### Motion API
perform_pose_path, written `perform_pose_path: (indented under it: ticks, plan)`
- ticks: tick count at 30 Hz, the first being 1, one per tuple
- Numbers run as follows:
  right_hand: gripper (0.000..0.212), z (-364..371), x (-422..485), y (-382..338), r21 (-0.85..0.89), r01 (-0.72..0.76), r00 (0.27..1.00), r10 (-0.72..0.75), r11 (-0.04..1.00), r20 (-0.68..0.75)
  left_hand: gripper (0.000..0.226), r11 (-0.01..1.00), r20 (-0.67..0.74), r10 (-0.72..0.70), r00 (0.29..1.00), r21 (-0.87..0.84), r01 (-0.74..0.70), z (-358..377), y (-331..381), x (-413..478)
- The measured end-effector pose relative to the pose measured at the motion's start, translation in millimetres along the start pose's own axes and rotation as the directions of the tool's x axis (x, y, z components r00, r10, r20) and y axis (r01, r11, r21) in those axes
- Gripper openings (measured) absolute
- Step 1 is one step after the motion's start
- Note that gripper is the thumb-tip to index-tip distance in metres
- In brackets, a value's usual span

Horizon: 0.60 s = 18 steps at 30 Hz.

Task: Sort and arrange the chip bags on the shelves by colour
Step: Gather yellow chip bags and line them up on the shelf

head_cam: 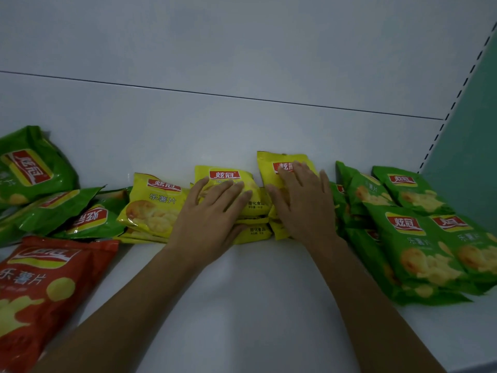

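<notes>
Several yellow chip bags lie in the middle of the white shelf (255, 286). My left hand (212, 211) rests flat, fingers straight, on the middle yellow stack (228, 176). My right hand (301, 200) presses flat on the right yellow stack (271, 168). Another yellow stack (153, 203) lies just left of my left hand. A neat pile of green bags (414, 238) sits to the right. Loose green bags (32, 170) lie scattered at the left, some upside down. A red bag (43, 286) lies at the front left.
The shelf's white back panel (242, 63) rises behind the bags. A teal side wall (473, 125) with a slotted upright closes the right end. Bare shelf surface shows between my forearms toward the front edge.
</notes>
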State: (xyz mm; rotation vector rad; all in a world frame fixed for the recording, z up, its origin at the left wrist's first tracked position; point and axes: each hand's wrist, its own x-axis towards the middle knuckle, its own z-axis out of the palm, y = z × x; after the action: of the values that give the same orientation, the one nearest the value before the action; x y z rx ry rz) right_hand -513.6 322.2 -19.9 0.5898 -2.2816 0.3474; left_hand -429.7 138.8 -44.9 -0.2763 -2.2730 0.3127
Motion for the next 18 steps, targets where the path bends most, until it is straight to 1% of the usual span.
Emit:
perform_pose_path:
  ticks: [1,2,4,5,7,10,12,15,18]
  plan:
    - [0.053,-2.5,-0.1,3.8,0.002,0.005,0.996,-0.004,1.000,-0.091,0.051,1.000,-0.005,0.003,1.000,0.010,-0.003,0.3,0.2,0.4]
    - [0.046,-5.3,-0.8,7.5,0.003,0.005,0.989,-0.005,1.000,-0.150,0.049,1.000,-0.008,0.000,1.000,0.016,0.000,0.8,0.7,0.4]
    - [0.038,-9.2,-3.6,11.3,0.022,0.000,0.981,0.004,1.000,-0.194,0.046,1.000,-0.009,-0.012,1.000,0.023,0.012,2.2,2.0,0.1]
    - [0.037,-10.0,-5.7,11.6,0.029,-0.005,0.982,0.010,1.000,-0.187,0.046,1.000,-0.002,-0.014,1.000,0.026,0.014,2.9,2.7,-0.2]
    - [0.042,-9.1,-8.9,10.8,0.030,-0.017,0.992,0.021,0.999,-0.127,0.048,1.000,0.017,-0.015,1.000,0.024,0.014,2.7,3.8,-0.4]
    - [0.055,-6.9,-8.7,10.4,0.067,-0.047,0.999,0.047,0.997,-0.009,0.059,0.999,0.056,-0.032,0.998,0.003,0.032,-3.1,4.0,1.5]
    - [0.059,-4.3,-8.6,10.8,0.062,-0.047,0.999,0.045,0.997,0.025,0.066,0.998,0.083,-0.064,0.995,0.000,0.064,-7.8,3.4,2.6]
    - [0.058,-4.2,-9.3,9.4,0.061,-0.040,0.999,0.041,0.997,-0.024,0.069,0.995,0.080,-0.095,0.992,-0.014,0.096,-10.6,1.9,2.3]
    - [0.051,-10.1,-8.5,5.9,0.098,-0.027,0.988,0.041,0.995,-0.148,0.070,0.996,0.063,-0.087,0.994,-0.016,0.089,-11.5,1.3,1.8]
